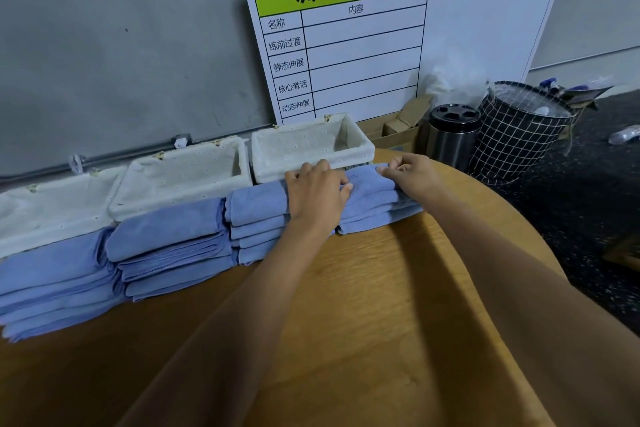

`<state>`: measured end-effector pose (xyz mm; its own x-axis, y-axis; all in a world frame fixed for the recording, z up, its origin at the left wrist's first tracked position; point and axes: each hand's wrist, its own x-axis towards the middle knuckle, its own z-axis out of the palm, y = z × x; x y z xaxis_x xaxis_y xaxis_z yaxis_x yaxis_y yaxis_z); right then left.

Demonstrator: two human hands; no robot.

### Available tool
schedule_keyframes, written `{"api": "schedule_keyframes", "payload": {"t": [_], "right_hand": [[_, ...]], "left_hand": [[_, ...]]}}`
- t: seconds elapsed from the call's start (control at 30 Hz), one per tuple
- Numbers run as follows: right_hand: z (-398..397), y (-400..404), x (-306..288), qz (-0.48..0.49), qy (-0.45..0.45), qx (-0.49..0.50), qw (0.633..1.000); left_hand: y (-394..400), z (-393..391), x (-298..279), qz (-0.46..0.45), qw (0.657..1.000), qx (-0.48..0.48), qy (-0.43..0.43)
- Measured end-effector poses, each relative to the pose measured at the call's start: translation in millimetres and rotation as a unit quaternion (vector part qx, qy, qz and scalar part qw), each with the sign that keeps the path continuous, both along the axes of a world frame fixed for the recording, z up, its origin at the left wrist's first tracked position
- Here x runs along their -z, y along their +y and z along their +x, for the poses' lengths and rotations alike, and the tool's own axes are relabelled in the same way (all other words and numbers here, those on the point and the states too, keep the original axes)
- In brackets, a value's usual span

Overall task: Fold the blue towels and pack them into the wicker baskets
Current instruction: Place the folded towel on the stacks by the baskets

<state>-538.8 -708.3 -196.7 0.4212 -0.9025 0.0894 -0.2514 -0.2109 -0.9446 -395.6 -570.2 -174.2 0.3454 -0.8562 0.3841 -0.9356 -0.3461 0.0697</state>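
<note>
Three stacks of folded blue towels lie in a row on the wooden table (pixel 381 270): a left stack (pixel 55 281), a middle stack (pixel 169 246) and a right stack (pixel 256 215). Behind them stand three white-lined wicker baskets: left (pixel 45 208), middle (pixel 183 177) and right (pixel 311 146), all showing bare lining. My left hand (pixel 317 194) lies on top of the right stack with its fingers curled over the top towel's far edge. My right hand (pixel 412 173) pinches the same towel's right end.
A white and green chart board (pixel 398 38) leans on the grey wall. To the right stand a steel canister (pixel 452 135), a black grid-pattern bin (pixel 516 135) and a cardboard box (pixel 394 135). The table's curved edge falls off to a dark speckled floor (pixel 588 218).
</note>
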Motion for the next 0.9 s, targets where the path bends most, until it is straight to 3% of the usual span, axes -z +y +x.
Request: {"api": "schedule_keyframes", "payload": {"t": [0.23, 0.37, 0.47, 0.57, 0.67, 0.73, 0.9], "right_hand": [[3, 9, 12, -0.031, -0.028, 0.054, 0.998], [-3, 20, 1, -0.111, 0.066, 0.062, 0.99], [-12, 39, -11, -0.233, 0.191, 0.159, 0.94], [-20, 77, -19, -0.329, 0.136, 0.212, 0.91], [-17, 125, -14, -0.347, 0.083, 0.162, 0.92], [-2, 163, -7, -0.347, 0.063, 0.106, 0.93], [70, 259, 18, -0.324, 0.127, -0.098, 0.932]], "left_hand": [[0, -4, 7, 0.008, 1.0, -0.002, -0.018], [6, -3, -4, 0.046, 0.998, 0.025, -0.031], [28, 2, -23, -0.009, 0.997, 0.077, 0.02], [85, 10, -38, -0.077, 0.989, 0.122, 0.039], [167, 38, -28, -0.048, 0.99, 0.124, 0.053], [224, 65, -13, -0.022, 0.995, 0.072, 0.068], [345, 128, 15, -0.024, 0.99, -0.069, 0.119]]}}
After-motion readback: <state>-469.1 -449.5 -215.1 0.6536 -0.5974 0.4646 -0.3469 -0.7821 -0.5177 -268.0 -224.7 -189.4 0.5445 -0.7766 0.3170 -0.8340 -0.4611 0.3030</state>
